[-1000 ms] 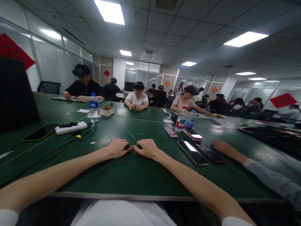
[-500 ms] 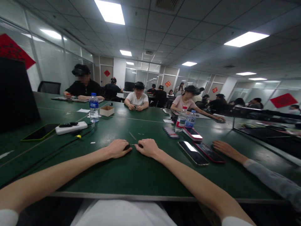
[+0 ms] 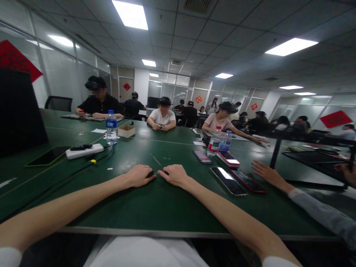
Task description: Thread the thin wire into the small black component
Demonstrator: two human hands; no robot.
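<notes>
My left hand (image 3: 139, 175) rests on the green tabletop (image 3: 150, 211), fingers curled closed around a small black item (image 3: 150, 173) that shows only at the fingertips. Just to its right lies my right hand (image 3: 175, 174), also closed, with a dark bit near the thumb too small and covered to name. A narrow gap separates the two hands, and a thin light piece shows in it. The nearest thing to my right hand is a black phone (image 3: 228, 181) lying flat, its screen reflecting the ceiling light.
A red-edged phone (image 3: 249, 180) and a co-worker's hand (image 3: 268, 174) are on the right, beside a black frame (image 3: 275, 154). Two bottles stand beyond, one with a red cap (image 3: 214, 142). Leftward are a power strip (image 3: 85, 151), another bottle (image 3: 111, 128) and a small box (image 3: 126, 131).
My hands have barely moved. On the right, the black frame has shifted and tilted, and the co-worker's fingers have spread. Another hand now shows at the right edge.
</notes>
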